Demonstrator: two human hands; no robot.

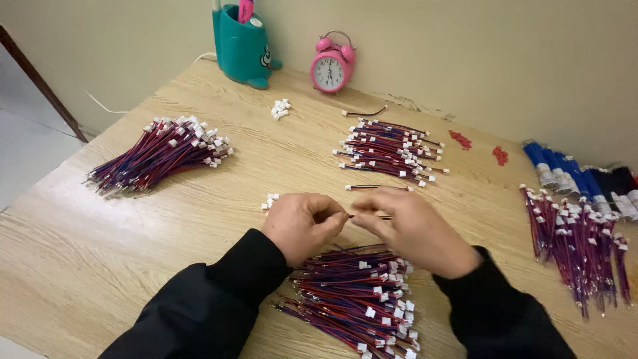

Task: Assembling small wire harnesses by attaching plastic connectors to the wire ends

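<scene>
I see my left hand (302, 223) and my right hand (409, 226) close together over the middle of the wooden table (199, 219), which is pale with long grain lines. Both hands are curled, with the fingertips pinched on one thin wire (365, 216). The wire is short and skinny, red and dark, and it lies flat across from left to right between the two hands. I cannot tell what is on its ends, because the fingers hide them. Just below my hands is a messy heap of wires (355, 302), with little white plastic plugs on them. A few loose white plugs (269, 201) sit just beside my left hand. Another bundle (156, 156) lies far off to the left, pointing slantwise. A tidy pile (392, 149) rests past my hands. More wires (578, 242) lie on the right. At the back wall stand a round pink clock (331, 65) and a smooth teal cup (242, 45).
</scene>
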